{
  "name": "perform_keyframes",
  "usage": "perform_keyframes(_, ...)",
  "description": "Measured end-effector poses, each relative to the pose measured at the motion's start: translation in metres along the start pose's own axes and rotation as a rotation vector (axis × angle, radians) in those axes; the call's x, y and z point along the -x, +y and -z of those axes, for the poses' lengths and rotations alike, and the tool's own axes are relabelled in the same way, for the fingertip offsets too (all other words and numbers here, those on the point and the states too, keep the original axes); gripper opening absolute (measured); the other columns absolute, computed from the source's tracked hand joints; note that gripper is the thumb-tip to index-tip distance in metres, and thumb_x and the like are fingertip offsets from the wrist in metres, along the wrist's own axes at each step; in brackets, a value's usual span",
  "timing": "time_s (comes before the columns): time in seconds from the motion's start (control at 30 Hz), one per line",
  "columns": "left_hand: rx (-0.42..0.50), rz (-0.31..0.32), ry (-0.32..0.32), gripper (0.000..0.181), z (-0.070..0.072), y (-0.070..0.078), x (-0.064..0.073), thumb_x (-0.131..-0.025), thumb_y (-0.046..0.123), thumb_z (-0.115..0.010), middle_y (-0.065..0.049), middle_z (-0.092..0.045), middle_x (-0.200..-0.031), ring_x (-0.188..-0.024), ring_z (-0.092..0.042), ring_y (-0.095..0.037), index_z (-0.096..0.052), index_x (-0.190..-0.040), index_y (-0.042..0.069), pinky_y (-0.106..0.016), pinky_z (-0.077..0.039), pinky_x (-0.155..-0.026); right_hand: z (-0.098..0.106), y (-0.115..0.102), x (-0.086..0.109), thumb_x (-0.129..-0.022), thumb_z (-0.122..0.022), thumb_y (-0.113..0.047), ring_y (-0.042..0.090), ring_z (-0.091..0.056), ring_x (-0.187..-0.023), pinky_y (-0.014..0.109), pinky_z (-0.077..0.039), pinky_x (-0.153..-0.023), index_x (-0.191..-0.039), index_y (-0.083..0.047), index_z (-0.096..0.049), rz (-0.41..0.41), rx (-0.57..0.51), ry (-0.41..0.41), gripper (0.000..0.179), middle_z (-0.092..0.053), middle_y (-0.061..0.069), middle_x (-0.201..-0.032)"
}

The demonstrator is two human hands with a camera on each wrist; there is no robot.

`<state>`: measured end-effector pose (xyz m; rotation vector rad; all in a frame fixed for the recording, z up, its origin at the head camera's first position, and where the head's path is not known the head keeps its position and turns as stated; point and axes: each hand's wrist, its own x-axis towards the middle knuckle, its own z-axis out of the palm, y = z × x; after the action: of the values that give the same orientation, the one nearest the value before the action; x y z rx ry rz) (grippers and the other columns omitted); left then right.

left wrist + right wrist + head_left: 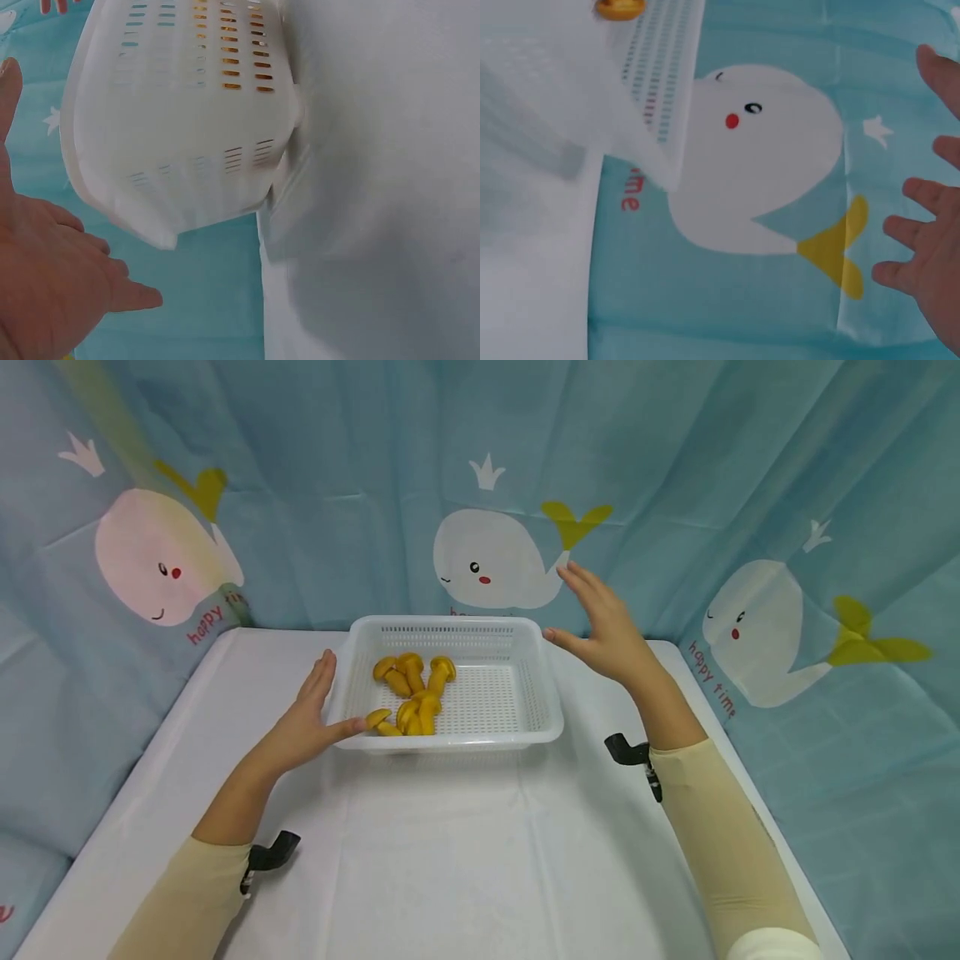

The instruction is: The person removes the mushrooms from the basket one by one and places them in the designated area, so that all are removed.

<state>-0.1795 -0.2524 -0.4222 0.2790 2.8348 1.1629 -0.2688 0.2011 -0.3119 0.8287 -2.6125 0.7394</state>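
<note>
A white perforated plastic basket point(495, 742) stands at the far part of the table, with several yellow-brown mushrooms point(427, 706) lying in its left half. My left hand point(303, 727) is at the basket's left side, fingers straight and thumb stretched over the near left corner. In the left wrist view that hand point(56, 270) shows beside the basket wall point(172, 112), holding nothing. Raised off the right side of the basket, my right hand point(607, 631) has its fingers spread and grips nothing. The right wrist view shows its separated fingers point(904, 232) apart from the basket.
A white cloth point(450, 852) covers the table. Blue curtains point(322, 527) printed with whales hang behind it and on both sides, close to the basket's far edge. Each sleeve carries a small black wrist mount point(273, 852).
</note>
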Motion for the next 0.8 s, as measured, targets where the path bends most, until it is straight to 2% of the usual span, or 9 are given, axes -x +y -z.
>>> perform_keyframes(0.17,0.004,-0.021,-0.001,0.124,-0.001,-0.001,-0.006,-0.085,0.056,-0.078,0.0,0.018,-0.171,-0.159,0.011,-0.035,0.012,-0.164,0.022,-0.076,-0.018,-0.113,-0.004,-0.013,-0.023,-0.093,-0.073,-0.048,0.023,-0.017,-0.158,0.063,-0.021,-0.123,-0.164,-0.028,-0.027,-0.002,-0.029,-0.056,0.086,-0.022,-0.003,-0.171)
perform_keyframes(0.3,-0.001,-0.028,-0.015,0.125,-0.003,-0.004,-0.006,-0.085,0.055,-0.078,-0.002,0.018,-0.171,-0.159,0.012,-0.035,0.011,-0.164,0.017,-0.077,-0.016,-0.115,-0.011,-0.023,-0.04,-0.094,-0.07,-0.052,0.02,-0.017,-0.158,0.059,-0.021,-0.124,-0.164,-0.032,-0.025,0.005,-0.049,-0.115,0.086,-0.021,-0.007,-0.17)
perform_keyframes(0.47,0.012,-0.031,-0.028,0.125,-0.006,-0.008,-0.004,-0.086,0.054,-0.078,-0.002,0.019,-0.171,-0.158,0.014,-0.035,0.013,-0.164,0.017,-0.076,-0.014,-0.116,-0.022,-0.033,-0.06,-0.094,-0.07,-0.052,0.016,-0.021,-0.156,0.05,-0.025,-0.125,-0.163,-0.032,-0.027,0.025,-0.096,-0.159,0.084,-0.025,-0.008,-0.168)
perform_keyframes(0.8,0.041,-0.037,-0.071,0.13,-0.01,-0.011,-0.005,-0.082,0.051,-0.083,0.0,0.02,-0.171,-0.159,0.011,-0.036,0.013,-0.164,0.017,-0.075,-0.016,-0.117,-0.048,-0.042,-0.095,-0.094,-0.071,-0.051,0.016,-0.029,-0.153,0.042,-0.03,-0.124,-0.163,-0.028,-0.029,0.016,-0.17,-0.245,0.083,-0.03,-0.006,-0.167)
